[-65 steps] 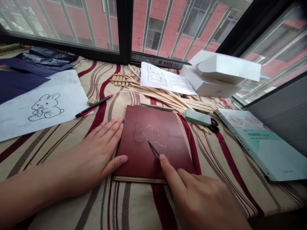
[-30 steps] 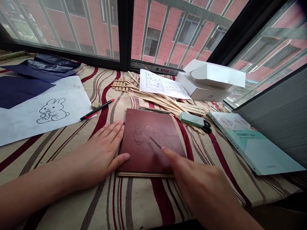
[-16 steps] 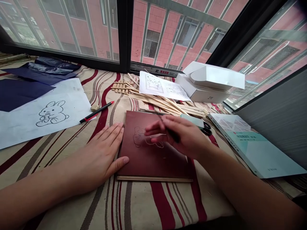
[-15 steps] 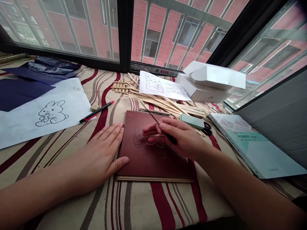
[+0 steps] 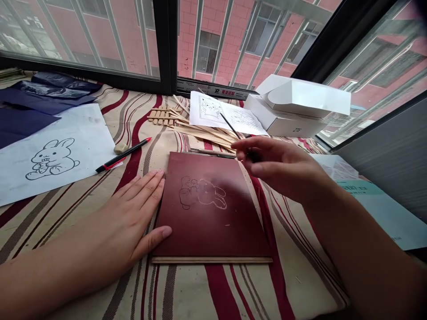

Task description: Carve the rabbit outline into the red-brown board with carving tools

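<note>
From my head view, clock directions taken from the middle of the reddish-brown board (image 5: 196, 233): at 2 o'clock, my right grip (image 5: 278, 166) is curled around a thin dark tool (image 5: 229, 125), its long axis slanting toward 11. My left grip (image 5: 131, 215) rests flat, unclenched, at the board's 9 o'clock edge. The board's rabbit outline (image 5: 204, 194) points its ears toward 3. A white box (image 5: 296, 109), contents hidden, sits at 1; wooden strips (image 5: 210, 133) at 12; a pen (image 5: 125, 154) and rabbit drawing (image 5: 53, 156) at 10. My right forearm partly hides a book (image 5: 383, 206) at 3.
</note>
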Demonstrator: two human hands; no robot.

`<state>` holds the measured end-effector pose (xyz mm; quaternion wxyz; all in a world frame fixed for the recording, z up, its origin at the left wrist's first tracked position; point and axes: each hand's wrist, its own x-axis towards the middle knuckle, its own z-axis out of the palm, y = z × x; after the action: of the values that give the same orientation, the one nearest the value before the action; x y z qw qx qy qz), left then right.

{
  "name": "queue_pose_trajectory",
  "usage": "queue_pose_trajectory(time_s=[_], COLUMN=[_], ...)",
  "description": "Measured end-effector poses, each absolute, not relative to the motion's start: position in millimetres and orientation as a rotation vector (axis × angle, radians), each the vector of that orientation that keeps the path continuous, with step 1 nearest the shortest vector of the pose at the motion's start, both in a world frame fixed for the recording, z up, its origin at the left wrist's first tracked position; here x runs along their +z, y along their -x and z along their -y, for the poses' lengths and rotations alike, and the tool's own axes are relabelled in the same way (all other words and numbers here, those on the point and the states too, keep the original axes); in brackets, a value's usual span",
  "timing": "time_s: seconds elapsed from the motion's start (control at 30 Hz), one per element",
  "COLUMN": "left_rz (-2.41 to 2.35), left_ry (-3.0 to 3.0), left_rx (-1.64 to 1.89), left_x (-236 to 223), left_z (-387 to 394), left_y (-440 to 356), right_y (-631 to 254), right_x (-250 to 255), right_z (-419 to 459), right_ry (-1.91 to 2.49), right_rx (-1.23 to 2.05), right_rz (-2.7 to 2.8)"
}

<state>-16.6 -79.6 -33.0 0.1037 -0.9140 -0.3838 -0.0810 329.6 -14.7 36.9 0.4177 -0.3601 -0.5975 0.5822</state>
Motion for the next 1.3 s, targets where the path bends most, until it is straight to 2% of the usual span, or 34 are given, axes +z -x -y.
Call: queue_pose_trajectory(time_s=[0.2,0.37,0.43,0.57,0.7,0.77,0.9,1.03,1.17,1.3], left_rz=[1.135,1.255,1.298,1.324,1.318,1.301,1.234,1.208,1.227,1.249], left_ry=[2.705,2.761,2.786,2.816,2.822,2.810,2.778,2.762,2.759,2.749], left_rx=[-0.245,-0.178,-0.162,-0.179,-0.225,-0.233,-0.268,-0.295,-0.291,-0.259], left_x=[-33.9,-29.1,-28.1,-29.1,-31.4,-31.9,-31.1,-30.2,-30.9,-33.0], left_z=[79.0,78.2,77.5,76.6,76.9,77.0,77.4,79.7,81.3,82.4], left_y=[18.6,13.9,12.6,12.5,13.0,12.9,13.4,14.6,15.0,15.2], right_y=[-336.6,-333.5,-328.5,-311.0,-290.6,-278.7,-250.7,-224.9,-207.7,-200.6], right_x=[41.1,35.0,30.8,31.8,49.2,56.0,50.5,37.3,40.0,37.7], right_z=[26.8,26.6,24.9,22.1,16.7,8.6,-17.6,-32.2,-26.2,-21.3], right_ry=[0.652,0.507,0.530,0.730,0.836,0.843,0.635,0.562,0.579,0.639], right_rx=[1.617,1.783,1.619,0.998,0.756,0.852,1.406,1.768,1.965,2.013], right_rz=[1.721,1.676,1.678,1.622,1.652,1.619,1.422,1.243,1.197,1.086])
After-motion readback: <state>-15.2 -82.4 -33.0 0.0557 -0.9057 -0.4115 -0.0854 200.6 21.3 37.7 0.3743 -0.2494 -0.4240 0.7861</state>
